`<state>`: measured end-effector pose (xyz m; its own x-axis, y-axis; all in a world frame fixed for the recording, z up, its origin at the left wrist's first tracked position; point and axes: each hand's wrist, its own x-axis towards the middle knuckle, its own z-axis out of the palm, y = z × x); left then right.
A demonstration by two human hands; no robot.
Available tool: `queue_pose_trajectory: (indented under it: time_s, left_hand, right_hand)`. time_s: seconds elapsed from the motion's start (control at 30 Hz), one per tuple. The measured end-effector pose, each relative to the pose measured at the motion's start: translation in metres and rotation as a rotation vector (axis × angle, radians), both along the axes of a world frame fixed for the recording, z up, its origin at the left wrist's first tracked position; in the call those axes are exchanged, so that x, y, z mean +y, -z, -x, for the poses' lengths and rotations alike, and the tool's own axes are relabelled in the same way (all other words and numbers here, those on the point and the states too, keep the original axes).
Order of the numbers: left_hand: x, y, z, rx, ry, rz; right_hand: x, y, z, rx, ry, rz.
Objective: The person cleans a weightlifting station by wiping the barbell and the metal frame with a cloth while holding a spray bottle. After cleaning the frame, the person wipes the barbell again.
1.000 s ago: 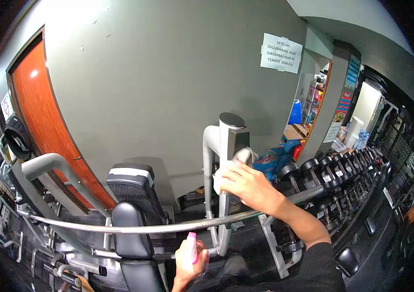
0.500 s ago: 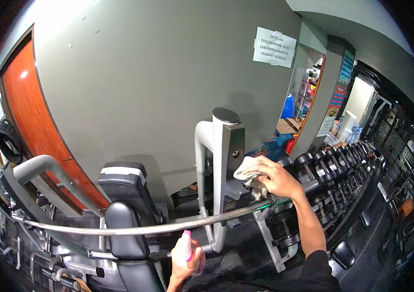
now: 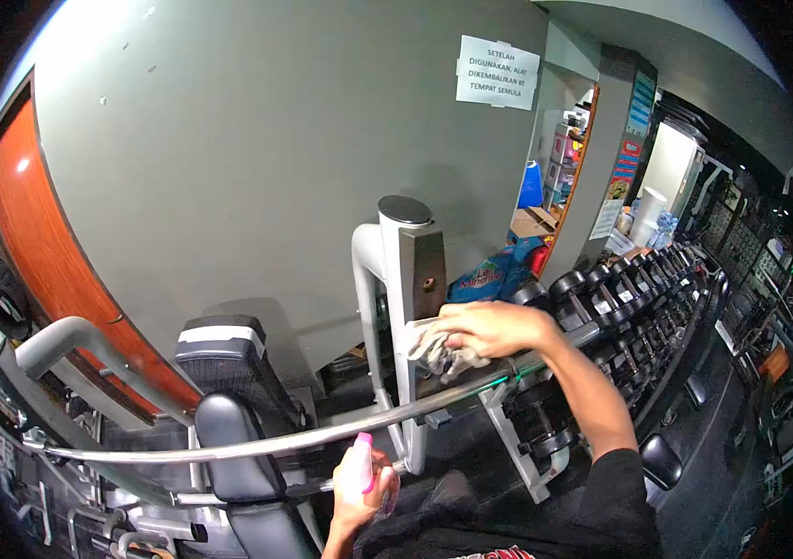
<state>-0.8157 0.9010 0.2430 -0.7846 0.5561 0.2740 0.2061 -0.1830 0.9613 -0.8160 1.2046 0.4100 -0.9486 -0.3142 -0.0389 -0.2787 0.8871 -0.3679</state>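
Note:
My right hand (image 3: 494,330) is closed on a crumpled whitish cloth (image 3: 434,347), which is against the grey upright post (image 3: 403,307) of a gym machine. Part of the cloth hangs below my fingers. Low in the view, my left hand (image 3: 355,498) is wrapped round a spray bottle with a pink and white head (image 3: 362,466); the bottle's body is mostly hidden by the fingers. A long metal bar (image 3: 257,449) runs across in front of me, passing between my two hands.
Black padded seat (image 3: 227,438) stands behind the bar at left. Rows of dumbbells (image 3: 620,298) fill a rack on the right. Behind the machine is a grey wall (image 3: 257,168) with a paper sign (image 3: 497,73); an orange-brown door (image 3: 56,252) is at far left.
My right hand has moved left with the cloth, and the hand now lies flatter and more sideways. My left hand keeps its hold on the spray bottle. The view has shifted slightly right.

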Motion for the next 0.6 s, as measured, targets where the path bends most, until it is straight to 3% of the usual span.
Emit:
queue_pose_trajectory:
  time_s: [0.1, 0.17, 0.23, 0.37, 0.43, 0.53, 0.6]
  left_hand:
    - [-0.014, -0.004, 0.003, 0.186, -0.085, 0.029]
    - [-0.023, -0.01, 0.003, 0.269, -0.123, -0.004]
    - [-0.024, -0.025, -0.002, 0.161, -0.118, -0.03]
    - [-0.018, -0.021, 0.002, 0.153, -0.031, -0.041]
    - [-0.017, -0.017, 0.003, 0.106, 0.007, -0.051]
    - [-0.017, -0.004, 0.006, 0.066, 0.04, -0.048]
    - [-0.015, -0.006, 0.011, 0.084, 0.045, -0.035]
  right_hand:
    - [0.013, -0.014, 0.012, -0.136, 0.079, -0.233]
    - [0.012, -0.041, 0.004, -0.167, 0.28, -0.408]
    - [0.009, -0.047, -0.006, 0.094, 0.179, -0.231]
    - [-0.012, 0.002, 0.003, 0.082, 0.054, -0.052]
    - [-0.003, 0.008, 0.002, 0.11, 0.067, -0.001]
    - [0.014, -0.022, -0.019, -0.057, 0.289, -0.198]
    - [0.006, -0.044, -0.04, 0.288, 0.338, -0.151]
